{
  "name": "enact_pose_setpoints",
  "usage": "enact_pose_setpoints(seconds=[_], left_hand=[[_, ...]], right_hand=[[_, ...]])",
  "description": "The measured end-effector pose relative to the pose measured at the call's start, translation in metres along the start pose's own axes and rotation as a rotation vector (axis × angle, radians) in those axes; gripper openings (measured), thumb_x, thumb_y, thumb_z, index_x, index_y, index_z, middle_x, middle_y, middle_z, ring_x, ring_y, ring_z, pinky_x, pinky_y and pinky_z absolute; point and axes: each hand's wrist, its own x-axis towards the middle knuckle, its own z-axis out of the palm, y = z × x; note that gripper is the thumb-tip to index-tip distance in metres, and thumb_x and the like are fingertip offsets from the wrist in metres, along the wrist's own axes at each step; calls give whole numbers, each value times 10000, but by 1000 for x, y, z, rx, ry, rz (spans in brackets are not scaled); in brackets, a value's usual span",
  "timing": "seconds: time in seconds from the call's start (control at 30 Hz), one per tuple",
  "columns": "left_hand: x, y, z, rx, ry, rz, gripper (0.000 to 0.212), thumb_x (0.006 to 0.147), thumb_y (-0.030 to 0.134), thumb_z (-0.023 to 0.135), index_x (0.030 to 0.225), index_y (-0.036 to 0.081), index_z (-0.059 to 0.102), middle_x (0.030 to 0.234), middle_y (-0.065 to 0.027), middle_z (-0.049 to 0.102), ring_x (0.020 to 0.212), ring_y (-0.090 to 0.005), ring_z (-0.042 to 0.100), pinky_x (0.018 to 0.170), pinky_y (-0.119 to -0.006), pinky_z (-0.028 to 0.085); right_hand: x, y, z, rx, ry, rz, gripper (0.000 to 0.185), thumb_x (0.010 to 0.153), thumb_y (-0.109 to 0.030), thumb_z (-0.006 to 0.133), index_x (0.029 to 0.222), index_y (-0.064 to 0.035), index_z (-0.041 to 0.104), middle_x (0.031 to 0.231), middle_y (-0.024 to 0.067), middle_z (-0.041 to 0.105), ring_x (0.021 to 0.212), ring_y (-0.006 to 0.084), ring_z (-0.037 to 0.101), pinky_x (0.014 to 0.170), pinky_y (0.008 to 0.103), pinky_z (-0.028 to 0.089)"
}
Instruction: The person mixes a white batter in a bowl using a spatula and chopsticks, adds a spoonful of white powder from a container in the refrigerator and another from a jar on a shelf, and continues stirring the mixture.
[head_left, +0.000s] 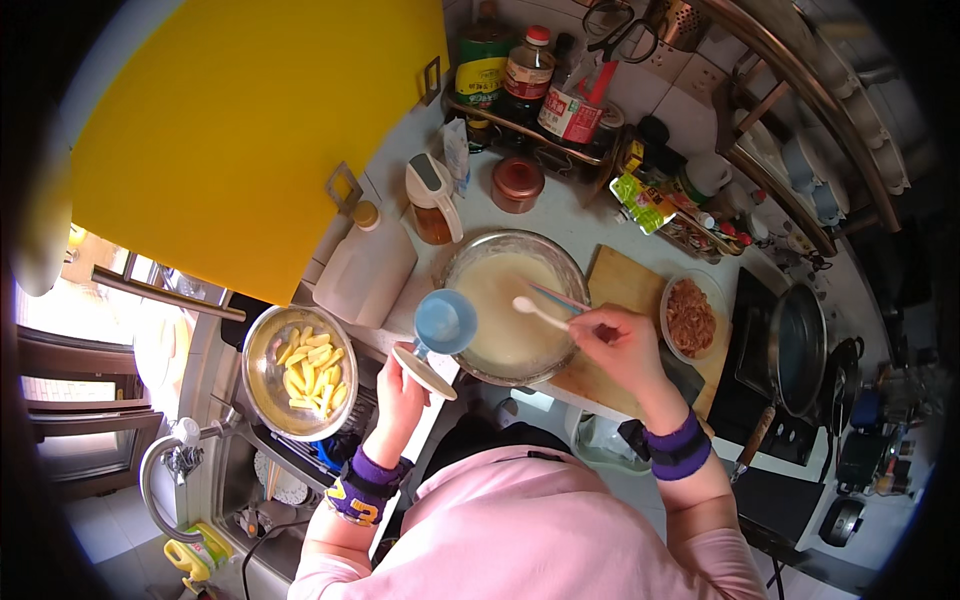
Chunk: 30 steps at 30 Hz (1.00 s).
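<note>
In the middle of the counter stands a large metal bowl (574, 262) of pale, milky batter or liquid. My left hand (403, 397) holds a small blue cup (445, 322) with white powder or grains inside, tilted beside the bowl's left rim, together with its round pale lid (424, 373). Over the bowl's right side, my right hand (616, 349) grips a small white spoon (534, 309) whose bowl bears something white. Pink and blue chopsticks (556, 295) slant over the batter, their ends near my right fingers; whether the hand holds them too I cannot tell.
A wooden cutting board (622, 281) carries a container of raw meat (691, 318). Left are a steel bowl of peeled potato strips (315, 371), a plastic jug (366, 266) and the sink (232, 487). An oil pot (433, 199) and sauce bottles (529, 64) stand behind; a frying pan (798, 349) is right.
</note>
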Motion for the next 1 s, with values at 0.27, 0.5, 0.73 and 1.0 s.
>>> enact_pose_setpoints(seconds=[0.27,0.5,0.73,1.0], left_hand=[[-5,10,39,-115,-230,-32,214,991,197,359,972,21,481,680,-54,569,438,-93,500,369,-209,372],[-15,56,118,-140,-366,-49,304,981,306,363,954,18,457,665,-85,545,451,-139,515,360,-234,382],[-1,149,255,-60,-605,-109,392,927,428,350,840,59,451,620,-94,532,439,-173,488,355,-277,355],[50,234,389,-69,-584,-20,444,933,491,363,939,53,437,705,-101,543,475,-176,501,380,-296,360]], right_hand=[[-6,8,37,125,-71,37,174,853,-114,676,995,-13,688,797,5,663,645,31,538,589,186,446],[-62,16,-49,347,119,80,206,908,-125,612,1067,-3,659,752,-31,618,646,24,511,585,184,422],[-158,-38,-182,100,209,-105,158,902,-102,607,1021,-26,677,767,42,665,682,66,619,593,201,472],[-218,-18,-268,136,298,-161,155,897,-131,619,999,-40,694,750,49,682,635,58,621,571,196,471]])
